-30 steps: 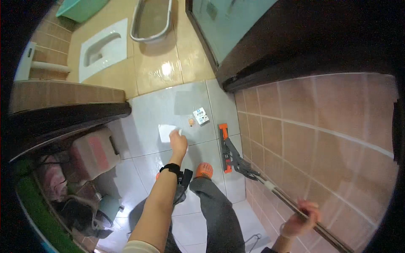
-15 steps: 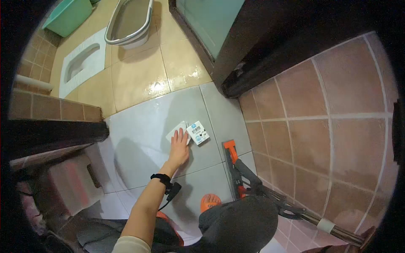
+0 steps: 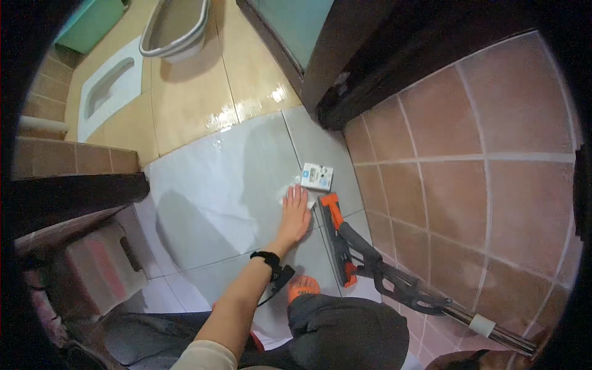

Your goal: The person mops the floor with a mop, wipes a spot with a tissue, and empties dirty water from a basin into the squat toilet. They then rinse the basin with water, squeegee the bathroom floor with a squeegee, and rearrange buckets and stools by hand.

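My left hand lies palm down on the grey floor tiles, fingers stretched out over a crumpled white tissue. Just beyond the fingertips is a small white box with printed marks. A mop head with orange ends rests on the floor to the right of this hand. Its metal pole runs to the lower right, where my right hand, dark and partly cut off, is closed round it.
A raised sill and a striped stool are at the left. Beyond the grey tiles are a squat toilet, a grey-white tub and a green basin. A tiled wall bounds the right side.
My left hand has moved right across the floor with the tissue, and its fingers have flattened. The white box has shifted right, closer to the mop head. The view has tilted and come nearer.
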A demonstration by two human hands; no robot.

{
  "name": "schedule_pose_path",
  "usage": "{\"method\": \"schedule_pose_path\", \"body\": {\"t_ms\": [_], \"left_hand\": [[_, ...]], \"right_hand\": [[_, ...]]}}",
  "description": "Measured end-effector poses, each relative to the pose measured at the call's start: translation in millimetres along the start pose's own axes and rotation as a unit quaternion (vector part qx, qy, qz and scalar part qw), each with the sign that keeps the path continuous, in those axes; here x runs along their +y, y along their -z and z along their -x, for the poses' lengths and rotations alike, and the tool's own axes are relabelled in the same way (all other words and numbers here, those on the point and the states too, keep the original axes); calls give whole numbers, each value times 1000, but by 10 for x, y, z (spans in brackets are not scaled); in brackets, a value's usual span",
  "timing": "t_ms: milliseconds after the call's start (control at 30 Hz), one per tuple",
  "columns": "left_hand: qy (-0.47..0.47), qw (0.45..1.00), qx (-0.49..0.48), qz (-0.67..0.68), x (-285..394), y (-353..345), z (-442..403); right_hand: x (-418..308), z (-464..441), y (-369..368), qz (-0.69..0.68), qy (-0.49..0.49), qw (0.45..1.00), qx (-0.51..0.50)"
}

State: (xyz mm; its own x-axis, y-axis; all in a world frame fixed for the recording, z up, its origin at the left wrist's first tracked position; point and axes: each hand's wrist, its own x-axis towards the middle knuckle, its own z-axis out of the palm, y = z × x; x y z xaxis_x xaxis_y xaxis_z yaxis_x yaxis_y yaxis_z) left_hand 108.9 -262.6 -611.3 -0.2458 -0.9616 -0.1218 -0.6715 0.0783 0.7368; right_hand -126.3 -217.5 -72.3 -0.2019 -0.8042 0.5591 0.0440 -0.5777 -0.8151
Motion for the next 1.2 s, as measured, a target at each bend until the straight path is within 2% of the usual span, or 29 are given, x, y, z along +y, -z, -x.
{"method": "schedule_pose_path", "body": {"t_ms": [33, 133, 167, 267, 467, 567, 667, 700, 800, 833, 867, 900, 1000, 1067, 1100, 1200], "left_hand": [[-18, 999, 16, -43, 10, -7, -1], [-75, 988, -51, -126, 14, 126, -27], [-102, 981, -34, -163, -30, 120, -10], [-159, 966, -38, -200, -146, 183, 58], [-157, 959, -70, -227, -311, 324, 335], [-205, 953, -56, -218, -526, 463, 388], [-98, 973, -101, -184, -542, 700, 363], [-95, 985, -12, -146, -549, 728, 336], [95, 994, 36, -43, -581, 686, 244], [191, 977, 58, 73, -695, 626, 193], [281, 938, 79, 188, -865, 545, 136], [366, 876, 98, 298, -990, 521, 102], [394, 822, 193, 363, -1133, 708, 176], [331, 903, 240, 135, -1155, 854, 286], [290, 922, 257, 17, -1131, 926, 337], [239, 927, 214, -193, -918, 1136, 388]], "right_hand": [[-16, 13, -66, 11, 3, 1000, 11], [-3, -14, -4, 15, -9, 1000, -5], [6, -16, 11, 10, -14, 1000, -12], [-6, 16, 14, 1, -25, 999, -21], [-59, 61, 55, 4, -13, 1000, -4], [-44, 81, 79, -15, -17, 1000, -10], [-43, 113, 75, -20, -10, 1000, -12], [-51, 112, 89, -19, -9, 1000, -9], [-48, 116, 96, -19, -6, 1000, -1], [-48, 122, 90, -17, -5, 1000, 3], [-43, 124, 81, -19, -5, 1000, 7], [-38, 128, 71, -21, -6, 1000, 11], [-36, 128, 87, -20, -10, 1000, 11], [-30, 131, 96, -17, -4, 1000, 6], [-31, 129, 103, -15, 1, 1000, 3], [-34, 115, 101, -9, -1, 1000, -1]]}}
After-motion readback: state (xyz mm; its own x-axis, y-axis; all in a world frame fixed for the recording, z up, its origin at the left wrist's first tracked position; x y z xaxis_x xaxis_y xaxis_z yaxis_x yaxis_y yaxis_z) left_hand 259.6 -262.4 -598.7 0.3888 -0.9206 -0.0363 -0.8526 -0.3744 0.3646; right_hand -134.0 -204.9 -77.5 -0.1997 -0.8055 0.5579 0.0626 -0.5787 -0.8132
